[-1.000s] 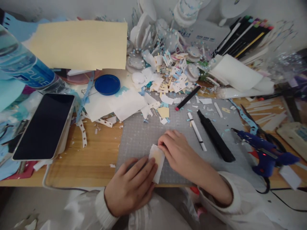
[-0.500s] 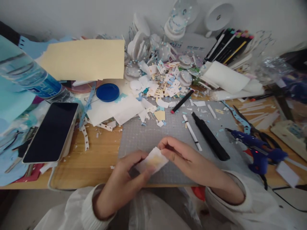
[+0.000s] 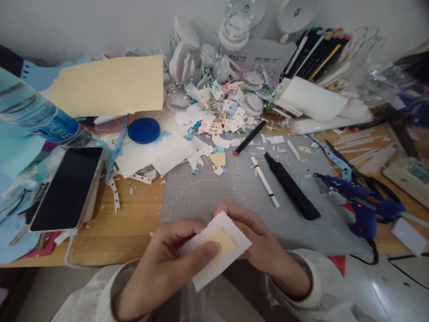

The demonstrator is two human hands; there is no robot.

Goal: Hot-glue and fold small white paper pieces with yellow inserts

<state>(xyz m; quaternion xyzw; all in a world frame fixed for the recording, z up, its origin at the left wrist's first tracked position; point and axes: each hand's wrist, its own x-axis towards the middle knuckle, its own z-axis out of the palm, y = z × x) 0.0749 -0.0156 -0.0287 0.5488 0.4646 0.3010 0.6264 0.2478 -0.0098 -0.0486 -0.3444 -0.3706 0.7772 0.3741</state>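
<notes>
We have the four-cornered white paper piece with a zigzag-cut edge [image 3: 223,259] up in front of us at the wooden desk's near edge, slanted, its pale yellow patch [image 3: 228,240] facing us. Our left hand [image 3: 167,259] grips it, thumb laid flat across the face and partly over the patch, the other fingers mostly out of sight behind. Our right hand [image 3: 258,235] is curled at the far upper edge; its fingertips are hidden behind the paper, so we cannot tell whether they pinch it or only steady it.

To handle it well, we would judge it best to press lightly with the thumb pad, as thin paper probably creases easily, and to support it from behind so the zigzag edge does not bend. Keeping both wrists low over the grey gridded cutting mat [image 3: 191,197] should help steadiness, and our right sleeve [image 3: 301,277] is best kept well away from the blue glue gun [image 3: 363,201], whose small red light is glowing
</notes>
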